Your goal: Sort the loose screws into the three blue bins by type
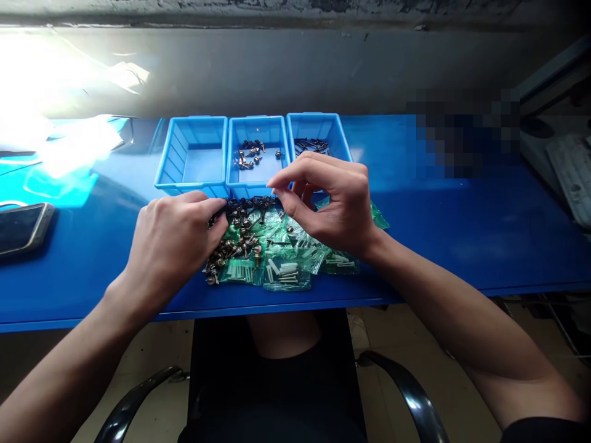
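My left hand (178, 237) rests at the left edge of a pile of loose screws (242, 243), its thumb and fingers bent close together; whatever lies between them is too small to name. Above the pile's right side hangs my right hand (330, 197), thumb and index finger nearly meeting in a pinch, with no object clearly visible there. Green plastic packets (289, 274) with white plugs and screws lie under and beside the loose screws. Behind, the middle blue bin (256, 183) holds several short screws, and the right blue bin (341, 138) holds dark long screws.
The left blue bin (191, 186) stands beside the middle one. A phone (23, 227) lies at the far left of the blue table (462, 246). The wall runs behind the bins, and chair armrests show below the table's front edge.
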Demonstrator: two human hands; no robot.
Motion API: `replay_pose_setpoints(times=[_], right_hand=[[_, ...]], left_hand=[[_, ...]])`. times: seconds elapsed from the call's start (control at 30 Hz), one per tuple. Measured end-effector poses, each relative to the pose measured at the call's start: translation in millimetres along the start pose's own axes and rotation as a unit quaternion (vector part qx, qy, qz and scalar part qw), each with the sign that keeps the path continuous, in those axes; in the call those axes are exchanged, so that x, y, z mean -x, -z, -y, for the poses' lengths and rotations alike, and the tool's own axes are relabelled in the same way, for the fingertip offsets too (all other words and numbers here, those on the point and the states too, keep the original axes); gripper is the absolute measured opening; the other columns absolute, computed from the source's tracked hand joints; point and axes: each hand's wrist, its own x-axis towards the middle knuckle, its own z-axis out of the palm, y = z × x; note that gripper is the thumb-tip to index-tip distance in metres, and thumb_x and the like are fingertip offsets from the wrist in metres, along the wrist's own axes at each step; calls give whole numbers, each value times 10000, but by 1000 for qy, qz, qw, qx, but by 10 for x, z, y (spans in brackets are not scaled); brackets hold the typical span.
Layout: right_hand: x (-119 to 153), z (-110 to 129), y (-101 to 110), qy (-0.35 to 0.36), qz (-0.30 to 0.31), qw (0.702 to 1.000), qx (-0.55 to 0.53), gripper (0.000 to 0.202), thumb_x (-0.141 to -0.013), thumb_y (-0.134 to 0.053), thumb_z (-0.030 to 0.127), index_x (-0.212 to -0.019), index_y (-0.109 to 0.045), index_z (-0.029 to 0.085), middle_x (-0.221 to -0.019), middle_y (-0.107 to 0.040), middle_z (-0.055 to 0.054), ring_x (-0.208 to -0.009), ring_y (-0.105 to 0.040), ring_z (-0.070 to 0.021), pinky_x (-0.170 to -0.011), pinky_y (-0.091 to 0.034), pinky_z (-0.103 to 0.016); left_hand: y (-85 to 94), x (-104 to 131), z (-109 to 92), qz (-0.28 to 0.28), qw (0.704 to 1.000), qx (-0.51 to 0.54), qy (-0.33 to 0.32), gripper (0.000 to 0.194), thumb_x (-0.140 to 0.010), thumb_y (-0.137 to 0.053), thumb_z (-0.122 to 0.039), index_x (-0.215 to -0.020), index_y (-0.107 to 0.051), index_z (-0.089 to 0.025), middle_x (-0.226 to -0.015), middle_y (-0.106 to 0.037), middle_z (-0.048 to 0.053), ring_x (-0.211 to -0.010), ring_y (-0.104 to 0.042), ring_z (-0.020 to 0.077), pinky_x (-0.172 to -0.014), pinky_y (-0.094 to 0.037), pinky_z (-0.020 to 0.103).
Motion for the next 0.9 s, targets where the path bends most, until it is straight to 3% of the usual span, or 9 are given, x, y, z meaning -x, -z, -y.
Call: replay_pose_setpoints(times=[0.23,0.37,0.47,0.53,0.63,0.7,0.77,0.9], right_hand=[[-5,-10,2,-13,6,1000,-4,186,-943,-622,91,-937,-787,176,-915,-788,-14,-742,-657,-120,-639,-555,-299],[-5,62,-2,-127,16,986,-104,116,-967,-660,125,-985,-762,177,-935,-782,-1,-717,-704,-108,-633,-605,-277],[-22,118,-12,-236,40,944,-226,93,-1037,-669,249,-1072,-717,178,-946,-752,3,-670,-746,-105,-544,-617,-237],[-41,124,-22,-278,59,911,-299,208,-1058,-685,379,-1093,-697,173,-951,-735,-8,-695,-784,-136,-519,-633,-237],[-65,90,-38,-332,79,840,-421,337,-1060,-675,511,-1111,-688,178,-927,-762,-31,-775,-834,-203,-596,-699,-287],[-69,64,-43,-363,84,792,-483,342,-1055,-666,514,-1103,-702,178,-916,-803,-55,-827,-849,-230,-676,-726,-325],[-68,50,-44,-382,88,762,-515,309,-1031,-685,474,-1062,-734,171,-923,-832,-74,-847,-852,-230,-760,-733,-334],[-61,47,-38,-399,89,747,-524,279,-995,-706,438,-1018,-784,170,-948,-855,-90,-877,-853,-225,-885,-718,-335]], left_hand=[[238,50,68,-98,986,80,-105,340,-1081,-589,-443,-1137,-855,-240,-1033,-821,54,-801,-703,213,-751,-492,377],[410,-58,7,-93,971,197,-96,176,-993,-773,-406,-1076,-879,-292,-974,-835,-22,-744,-725,139,-694,-588,279],[466,-235,-46,-30,927,369,-61,173,-855,-919,-358,-1009,-893,-284,-816,-819,-24,-637,-719,116,-574,-600,192],[469,-372,-68,21,885,463,-48,186,-806,-940,-263,-982,-890,-226,-702,-782,-5,-561,-699,112,-507,-569,162],[457,-561,-88,73,847,524,-53,180,-792,-901,-131,-969,-871,-134,-646,-755,15,-523,-691,106,-482,-539,134],[458,-660,-111,108,840,528,-67,192,-789,-890,-111,-978,-861,-103,-681,-774,31,-536,-706,113,-492,-548,134],[473,-731,-148,137,844,513,-80,185,-776,-895,-98,-957,-859,-91,-683,-777,35,-534,-709,116,-480,-534,117],[498,-780,-218,141,877,451,-85,152,-753,-900,-8,-871,-861,-96,-639,-757,28,-515,-677,84,-436,-429,50]])
